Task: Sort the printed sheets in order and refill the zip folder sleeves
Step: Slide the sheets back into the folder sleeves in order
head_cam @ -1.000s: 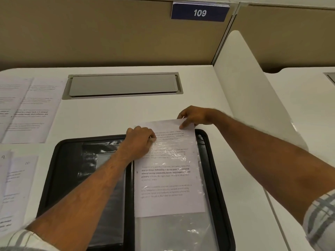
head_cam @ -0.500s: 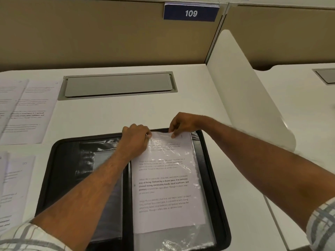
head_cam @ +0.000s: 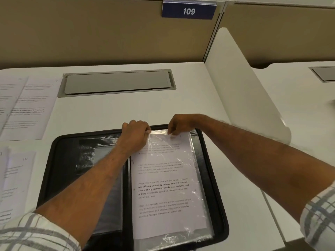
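1. Lying lengthwise, head pointing away, the sheet (head_cam: 164, 189) sits inside the right sleeve (head_cam: 181, 239) of the folder (head_cam: 59, 171).
2. Left hand (head_cam: 135, 138) pinches the sleeve mouth; right hand (head_cam: 178, 125) seemingly pinches the sheet's top.

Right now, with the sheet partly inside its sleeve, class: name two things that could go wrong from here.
1. The plastic sleeve looks crinkled near its mouth, where the left hand grips it. The printed sheet could catch on those wrinkles and crease.
2. The right hand pinches the sheet at its top edge only. Pushing from there may buckle the thin paper rather than slide it down.
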A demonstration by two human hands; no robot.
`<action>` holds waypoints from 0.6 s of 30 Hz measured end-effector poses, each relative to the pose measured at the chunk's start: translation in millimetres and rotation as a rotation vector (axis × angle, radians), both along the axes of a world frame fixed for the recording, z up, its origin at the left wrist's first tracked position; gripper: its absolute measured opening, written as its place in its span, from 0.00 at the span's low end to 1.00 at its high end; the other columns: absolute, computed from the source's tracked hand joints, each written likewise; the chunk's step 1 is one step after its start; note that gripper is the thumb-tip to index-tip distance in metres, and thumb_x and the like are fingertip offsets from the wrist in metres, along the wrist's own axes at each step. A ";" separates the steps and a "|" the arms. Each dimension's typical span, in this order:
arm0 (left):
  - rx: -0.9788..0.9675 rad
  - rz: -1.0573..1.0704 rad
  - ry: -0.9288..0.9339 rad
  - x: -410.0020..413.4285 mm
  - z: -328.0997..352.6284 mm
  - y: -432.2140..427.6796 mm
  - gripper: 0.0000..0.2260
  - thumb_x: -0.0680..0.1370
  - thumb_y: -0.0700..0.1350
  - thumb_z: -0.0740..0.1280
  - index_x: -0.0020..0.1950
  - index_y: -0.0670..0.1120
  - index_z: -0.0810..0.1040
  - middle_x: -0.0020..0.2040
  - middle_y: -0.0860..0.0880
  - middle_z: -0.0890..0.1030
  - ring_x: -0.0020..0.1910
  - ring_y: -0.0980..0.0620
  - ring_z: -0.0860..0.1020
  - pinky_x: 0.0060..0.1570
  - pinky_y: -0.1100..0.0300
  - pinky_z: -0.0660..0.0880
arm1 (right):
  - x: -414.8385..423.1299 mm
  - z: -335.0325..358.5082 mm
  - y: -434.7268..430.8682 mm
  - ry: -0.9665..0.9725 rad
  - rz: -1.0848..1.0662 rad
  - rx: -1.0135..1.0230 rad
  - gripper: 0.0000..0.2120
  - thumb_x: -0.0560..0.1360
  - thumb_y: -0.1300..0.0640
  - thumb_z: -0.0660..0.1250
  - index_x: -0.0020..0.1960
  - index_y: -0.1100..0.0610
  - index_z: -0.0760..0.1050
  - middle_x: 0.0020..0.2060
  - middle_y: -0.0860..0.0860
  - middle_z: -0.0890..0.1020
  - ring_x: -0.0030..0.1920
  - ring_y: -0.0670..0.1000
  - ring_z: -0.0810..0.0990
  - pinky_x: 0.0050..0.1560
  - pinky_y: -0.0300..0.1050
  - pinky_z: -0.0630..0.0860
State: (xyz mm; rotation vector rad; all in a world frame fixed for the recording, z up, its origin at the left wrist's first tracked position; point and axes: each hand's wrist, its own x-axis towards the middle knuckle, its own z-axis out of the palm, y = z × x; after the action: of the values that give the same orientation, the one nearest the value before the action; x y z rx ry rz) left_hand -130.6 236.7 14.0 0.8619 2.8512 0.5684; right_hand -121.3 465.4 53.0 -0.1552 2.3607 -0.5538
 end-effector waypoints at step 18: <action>0.100 0.028 0.140 54.1 -6.5 -11.7 0.15 0.79 0.49 0.66 0.64 0.47 0.74 0.60 0.47 0.74 0.58 0.47 0.73 0.57 0.46 0.69 | 58.4 -5.5 31.1 0.440 -0.701 -0.291 0.09 0.80 0.59 0.66 0.56 0.61 0.81 0.49 0.53 0.84 0.46 0.48 0.80 0.49 0.37 0.75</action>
State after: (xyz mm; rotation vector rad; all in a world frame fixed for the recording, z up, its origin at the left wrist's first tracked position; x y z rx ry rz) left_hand -76.4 225.0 7.5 0.9135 2.9870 0.6853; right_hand -62.9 496.5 47.5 0.4904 2.7224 -1.3090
